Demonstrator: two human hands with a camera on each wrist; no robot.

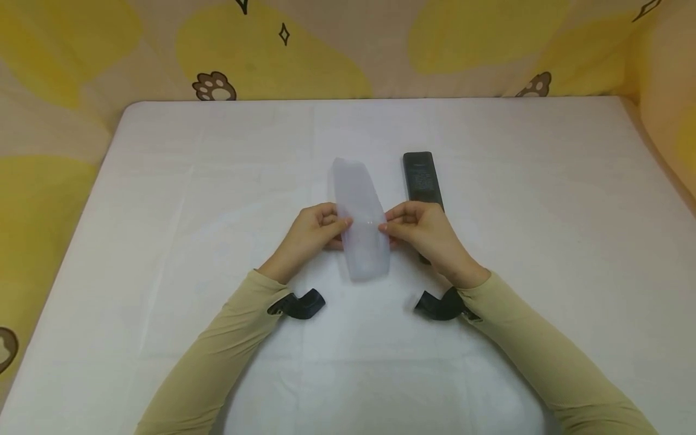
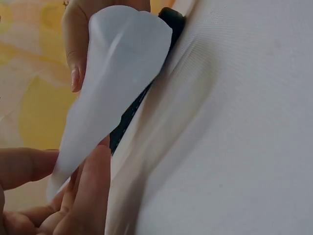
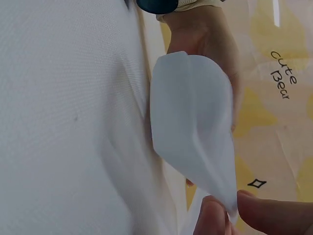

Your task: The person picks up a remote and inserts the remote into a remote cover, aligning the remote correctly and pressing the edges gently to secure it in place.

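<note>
A long, translucent white soft sleeve is held above the table between both hands. My left hand pinches its left edge, thumb on top and fingers beneath. The right hand pinches the opposite edge in the same way. In the left wrist view the near end of the sleeve bulges toward the camera, and in the right wrist view the sleeve shows a lengthwise fold. A black remote control lies on the table, small print on its upward side, its middle hidden by my right hand.
A white cloth covers the table. Yellow patterned fabric hangs behind the far edge and along the sides. Black wrist camera mounts stick out from both sleeve cuffs.
</note>
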